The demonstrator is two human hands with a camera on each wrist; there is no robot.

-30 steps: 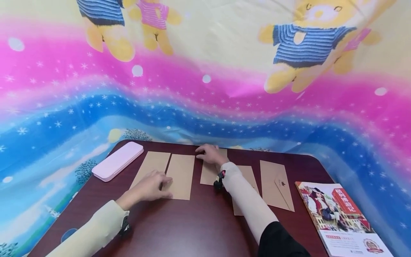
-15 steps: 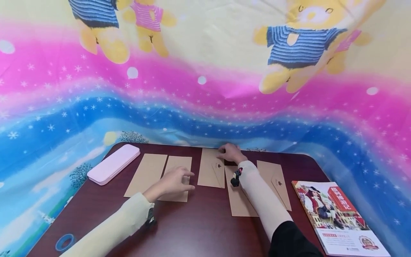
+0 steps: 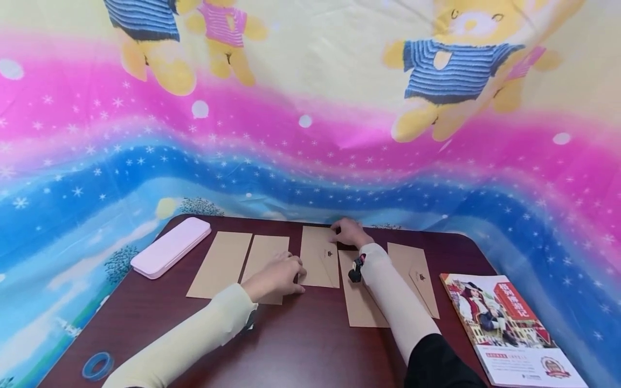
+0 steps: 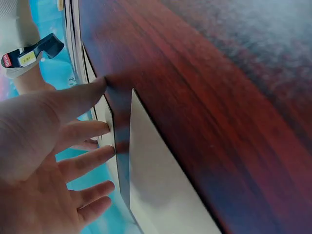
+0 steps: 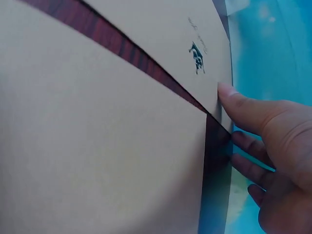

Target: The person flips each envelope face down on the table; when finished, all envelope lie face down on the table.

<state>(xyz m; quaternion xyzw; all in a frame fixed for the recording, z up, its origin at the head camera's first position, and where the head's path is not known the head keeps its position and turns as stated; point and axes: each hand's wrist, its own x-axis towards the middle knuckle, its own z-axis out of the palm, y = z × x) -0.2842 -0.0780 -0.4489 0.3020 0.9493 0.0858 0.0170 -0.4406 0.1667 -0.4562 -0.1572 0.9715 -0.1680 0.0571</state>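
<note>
Bear-printed cloth [image 3: 310,81] fills the upper frame behind a dark desk [image 3: 310,350]. At lower centre lies the middle envelope [image 3: 315,261]; the right hand [image 3: 351,233] pinches its upper right corner, while the left hand [image 3: 277,276], fingers loosely parted, is at its lower left edge.

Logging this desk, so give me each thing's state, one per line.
Pink case: shut
Book: closed, face up
Blue ring: lying flat
Leftmost envelope: plain side up
Second envelope: plain side up
Middle envelope: flap folded down, corner pinched by right hand
Fourth envelope: partly hidden, flap unclear
Rightmost envelope: flap folded down
</note>
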